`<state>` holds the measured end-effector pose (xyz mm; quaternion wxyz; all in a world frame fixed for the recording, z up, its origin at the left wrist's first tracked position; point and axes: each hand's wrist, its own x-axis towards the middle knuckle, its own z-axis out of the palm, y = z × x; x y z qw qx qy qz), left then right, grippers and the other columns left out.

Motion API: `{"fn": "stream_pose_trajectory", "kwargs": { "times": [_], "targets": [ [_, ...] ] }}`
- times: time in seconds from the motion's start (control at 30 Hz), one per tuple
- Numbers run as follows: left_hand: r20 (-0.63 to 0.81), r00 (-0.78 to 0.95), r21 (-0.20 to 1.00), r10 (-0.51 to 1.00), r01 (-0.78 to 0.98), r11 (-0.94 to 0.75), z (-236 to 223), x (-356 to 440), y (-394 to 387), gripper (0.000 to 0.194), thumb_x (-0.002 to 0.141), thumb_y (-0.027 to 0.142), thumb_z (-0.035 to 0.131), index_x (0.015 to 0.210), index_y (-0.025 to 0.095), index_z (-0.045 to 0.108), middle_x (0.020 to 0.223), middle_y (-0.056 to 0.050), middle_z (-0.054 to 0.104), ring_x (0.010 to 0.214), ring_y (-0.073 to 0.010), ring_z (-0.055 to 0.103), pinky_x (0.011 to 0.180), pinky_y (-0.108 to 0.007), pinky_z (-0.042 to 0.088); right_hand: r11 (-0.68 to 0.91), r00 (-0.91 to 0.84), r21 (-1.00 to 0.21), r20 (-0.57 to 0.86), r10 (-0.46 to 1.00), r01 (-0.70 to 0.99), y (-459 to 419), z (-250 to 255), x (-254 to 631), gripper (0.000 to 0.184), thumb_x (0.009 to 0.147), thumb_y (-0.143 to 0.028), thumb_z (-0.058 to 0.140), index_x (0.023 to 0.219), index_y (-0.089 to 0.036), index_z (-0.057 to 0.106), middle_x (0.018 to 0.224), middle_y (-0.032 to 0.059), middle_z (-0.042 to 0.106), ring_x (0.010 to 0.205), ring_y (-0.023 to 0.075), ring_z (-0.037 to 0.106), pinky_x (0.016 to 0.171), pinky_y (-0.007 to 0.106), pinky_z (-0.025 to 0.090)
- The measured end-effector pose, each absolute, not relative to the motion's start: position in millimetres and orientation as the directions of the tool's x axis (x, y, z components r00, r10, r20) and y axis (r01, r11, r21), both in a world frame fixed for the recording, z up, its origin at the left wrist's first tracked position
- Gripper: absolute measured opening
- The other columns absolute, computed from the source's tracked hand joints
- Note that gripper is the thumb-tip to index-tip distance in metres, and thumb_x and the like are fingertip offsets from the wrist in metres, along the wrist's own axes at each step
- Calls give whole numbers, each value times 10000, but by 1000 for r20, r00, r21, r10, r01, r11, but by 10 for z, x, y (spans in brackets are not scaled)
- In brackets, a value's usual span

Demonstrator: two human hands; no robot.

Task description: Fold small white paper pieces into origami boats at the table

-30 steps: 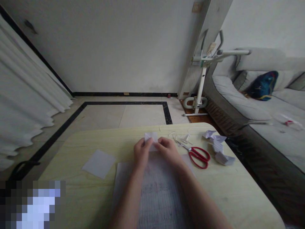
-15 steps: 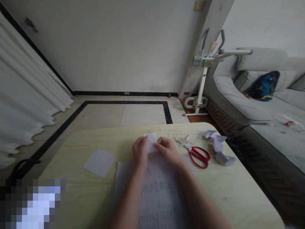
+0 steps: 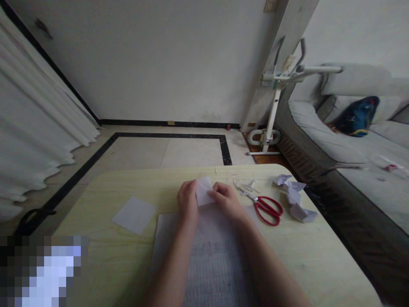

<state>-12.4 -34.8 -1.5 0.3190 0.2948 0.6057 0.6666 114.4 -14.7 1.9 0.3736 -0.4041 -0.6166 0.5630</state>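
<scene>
Between my hands is a small white piece of paper (image 3: 203, 192), held up above the table's far half. My left hand (image 3: 188, 198) pinches its left edge, thumb on the near side. At the right edge, my right hand (image 3: 225, 197) grips it between thumb and curled fingers. A larger written-on sheet (image 3: 211, 260) with lined rows lies under my forearms. To the left a square of white paper (image 3: 134, 215) rests flat on the wood. Red-handled scissors (image 3: 268, 210) lie right of my right hand, blades toward thin paper scraps (image 3: 249, 184).
Several folded white paper pieces (image 3: 294, 198) sit along the right side of the pale wooden table (image 3: 105, 256). Beyond the table stand an exercise machine (image 3: 273, 106) and a grey sofa (image 3: 322, 136) with a blue cushion. A white curtain (image 3: 35, 119) hangs at the left.
The small paper between my hands has turned slightly and shows a little more of its face. Both hands stay nearly in place, still holding it; the view has shifted slightly.
</scene>
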Motion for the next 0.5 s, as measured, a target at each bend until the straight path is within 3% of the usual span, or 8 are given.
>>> {"fn": "stream_pose_trajectory", "kwargs": {
  "times": [0.37, 0.5],
  "targets": [
    [65, -558, 998, 827, 33, -57, 34, -101, -377, 220, 789, 333, 519, 682, 163, 610, 642, 0, 593, 633, -149, 521, 565, -231, 399, -1, -350, -1000, 1, 937, -7, -146, 52, 1141, 243, 746, -324, 598, 611, -189, 449, 568, -47, 401, 532, 104, 356, 499, 226, 266],
    [83, -466, 996, 881, 66, -59, 27, -80, -401, 289, 768, 373, 578, 565, 176, 518, 539, 41, 474, 556, -116, 439, 507, -211, 335, -16, -342, -999, 1, 940, -46, -142, 67, 1139, 278, 757, -364, 610, 613, -189, 449, 569, -45, 398, 527, 101, 343, 491, 225, 262]
  ]
}}
